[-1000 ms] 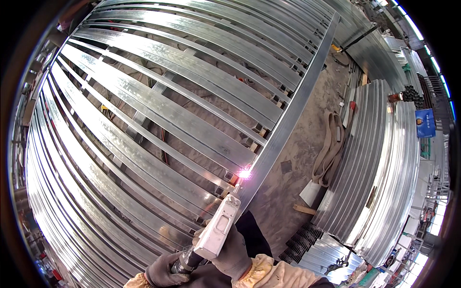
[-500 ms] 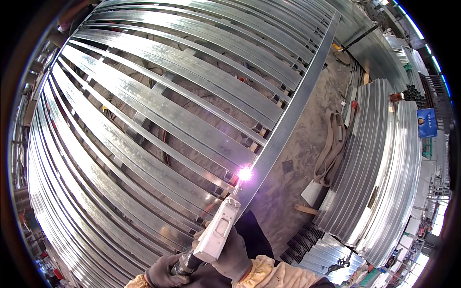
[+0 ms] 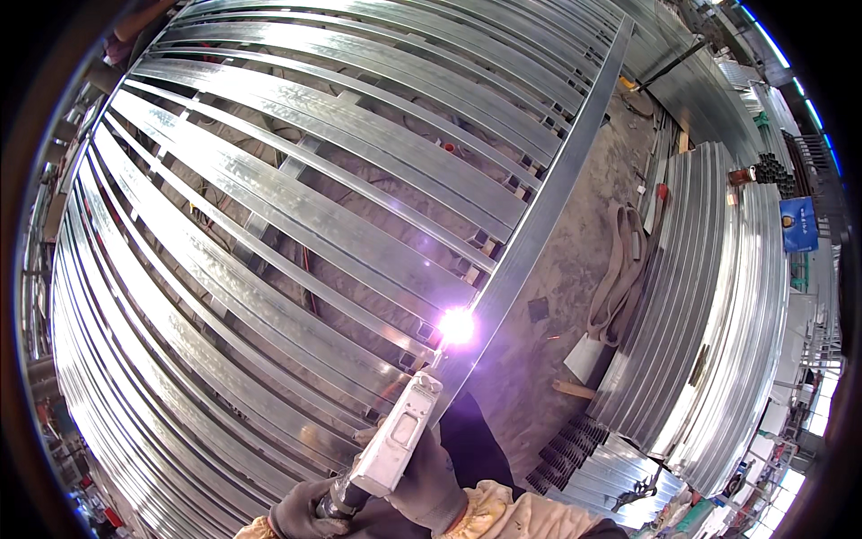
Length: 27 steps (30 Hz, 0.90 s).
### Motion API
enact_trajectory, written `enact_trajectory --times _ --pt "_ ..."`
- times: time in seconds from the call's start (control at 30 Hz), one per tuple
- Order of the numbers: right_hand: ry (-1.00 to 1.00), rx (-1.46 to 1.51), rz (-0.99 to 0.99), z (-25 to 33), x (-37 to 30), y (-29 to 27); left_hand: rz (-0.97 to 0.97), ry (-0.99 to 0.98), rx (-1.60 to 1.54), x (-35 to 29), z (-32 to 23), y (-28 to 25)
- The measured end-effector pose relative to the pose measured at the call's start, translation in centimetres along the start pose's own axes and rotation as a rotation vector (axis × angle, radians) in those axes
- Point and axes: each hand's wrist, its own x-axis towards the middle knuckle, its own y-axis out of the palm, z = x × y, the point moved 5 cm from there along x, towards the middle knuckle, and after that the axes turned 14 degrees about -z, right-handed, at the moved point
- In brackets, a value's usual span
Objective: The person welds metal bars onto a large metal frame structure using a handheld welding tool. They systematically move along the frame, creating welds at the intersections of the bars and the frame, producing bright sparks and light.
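Observation:
A white handheld welding gun [image 3: 401, 433] points away from me. Its nozzle reaches a bright white-purple flash [image 3: 456, 325], where the end of a crossbar meets the long metal side rail [image 3: 519, 262] of a large frame. My right hand [image 3: 431, 490], in a grey glove, is wrapped round the gun's body; the gun hides part of its fingers. Lower and to the left, my left hand [image 3: 301, 510], gloved as well, closes round the black rear part [image 3: 343, 496] of the gun. Shiny metal crossbars [image 3: 350, 211] run leftward from the rail. The glare hides the joint itself.
Right of the frame, a beige strap [image 3: 618, 269] lies on the dusty floor near a piece of wood [image 3: 575, 389]. Stacked metal profiles [image 3: 669, 296] stand farther right. At the far upper left, another person's arm [image 3: 139, 20] shows beside the frame.
The flash has grown larger and brighter, with a wider purple glow. The gun and my right hand have shifted slightly left and down in the picture. Both hands keep their hold.

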Motion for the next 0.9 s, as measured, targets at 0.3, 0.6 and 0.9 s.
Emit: enact_trajectory --times 0.3,0.6,0.9 --pt "-0.024 -0.020 -0.015 0.3 0.2 0.2 0.000 -0.037 -0.033 -0.1 1.1 -0.6" --pt "-0.091 -0.116 -0.017 -0.7 0.5 0.0 -0.003 -0.087 -0.144 0.5 -0.1 0.4" --pt "-0.115 -0.040 -0.042 -0.5 1.2 -0.2 0.006 -0.082 -0.155 1.0 0.7 0.2"
